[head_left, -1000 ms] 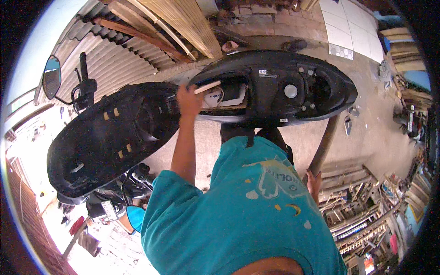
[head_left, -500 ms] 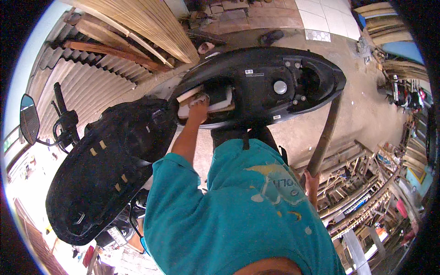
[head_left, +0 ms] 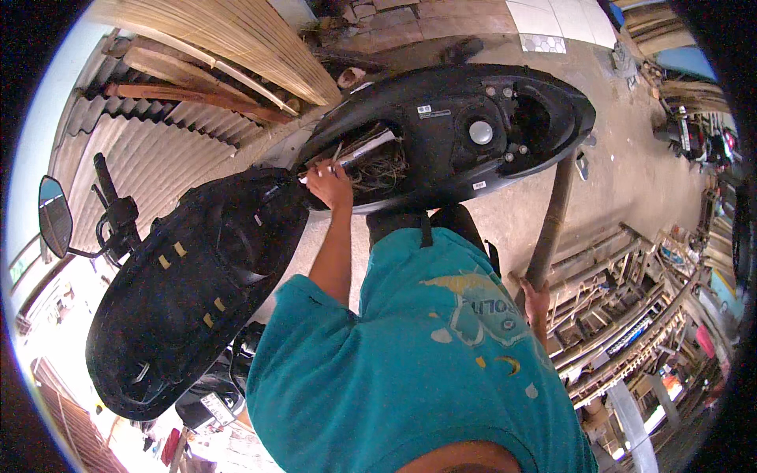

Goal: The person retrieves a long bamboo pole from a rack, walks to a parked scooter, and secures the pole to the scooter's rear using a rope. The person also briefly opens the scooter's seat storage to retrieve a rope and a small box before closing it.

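"Bin [head_left: 394,197] first: where is it, and which way does it run?"

"It's one hollow in the scooter [head_left: 438,169], just right of the seat [head_left: 189,292], which is flipped open toward the lower left. How many things inside? One white strip [head_left: 374,148], lying slantwise, plus a tangle of cords [head_left: 386,169] too knotted to count."

"Other counts?"

"Four pads [head_left: 164,261] on the seat's underside, four bolts [head_left: 522,150] and one cap [head_left: 480,132] on the scooter, one mirror [head_left: 54,217] at far left."

"And the hands?"

"Two. The left hand [head_left: 327,188] reaches over the bin's left end, fingers bent; I can't tell whether they grip anything. The right hand [head_left: 536,301] is wrapped around one pole [head_left: 552,217]."

"Room to move?"

"Seat and rim crowd the left hand; above the bin's right half it's open. Floor [head_left: 623,185] spreads right of the scooter's tail, while a wooden rack [head_left: 607,299] stands near the right hand."

"Directions?"

"The bin's long axis runs left to right, right end slightly higher. The tail points right; the pole slants up and right toward it."
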`<state>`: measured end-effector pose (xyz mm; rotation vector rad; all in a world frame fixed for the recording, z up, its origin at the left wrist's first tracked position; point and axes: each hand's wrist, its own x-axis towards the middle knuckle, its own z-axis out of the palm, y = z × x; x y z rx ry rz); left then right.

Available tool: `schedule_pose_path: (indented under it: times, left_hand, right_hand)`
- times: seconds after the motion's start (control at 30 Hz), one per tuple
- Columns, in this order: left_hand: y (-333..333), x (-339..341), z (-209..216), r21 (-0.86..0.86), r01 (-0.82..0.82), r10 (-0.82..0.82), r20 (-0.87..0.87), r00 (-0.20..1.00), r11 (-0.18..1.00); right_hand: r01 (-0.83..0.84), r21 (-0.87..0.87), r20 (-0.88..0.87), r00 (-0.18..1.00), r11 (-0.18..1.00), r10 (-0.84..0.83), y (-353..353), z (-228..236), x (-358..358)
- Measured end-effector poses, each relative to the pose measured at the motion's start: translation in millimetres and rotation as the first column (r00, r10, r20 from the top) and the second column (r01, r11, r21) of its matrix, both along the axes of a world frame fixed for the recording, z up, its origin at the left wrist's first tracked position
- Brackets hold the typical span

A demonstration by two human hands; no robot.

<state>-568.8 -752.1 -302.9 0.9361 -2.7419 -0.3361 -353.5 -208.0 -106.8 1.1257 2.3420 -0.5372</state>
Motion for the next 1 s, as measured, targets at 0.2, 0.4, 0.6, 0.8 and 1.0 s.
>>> schedule_pose_path:
  times: [0.2,0.4,0.6,0.8,1.0]
  left_hand:
    - [18,29,-69,0.684,0.143,-0.519,0.384,0.764,0.716]
    - [10,7,-69,0.363,0.619,-0.597,0.772,0.218,0.696]
    - [11,-36,-15,0.556,0.362,-0.652,0.717,0.246,0.748]
    - [-18,-70,108,0.850,0.184,-0.821,0.386,0.421,0.494]
    - [-55,-85,242,0.938,-0.066,-0.704,0.302,0.642,0.341]
  right_hand:
    - [0.001,-0.108,-0.095,0.995,0.994,-0.011,-10,1,21]
    - [0.043,-0.136,-0.144,0.988,0.990,-0.063,-27,23,24]
    - [0.070,0.032,-0.025,0.997,0.997,-0.069,-17,9,49]
    - [0.170,-0.228,0.008,0.985,0.959,-0.173,-33,3,48]
    - [0.044,-0.095,0.126,0.992,0.994,-0.032,-34,-10,28]
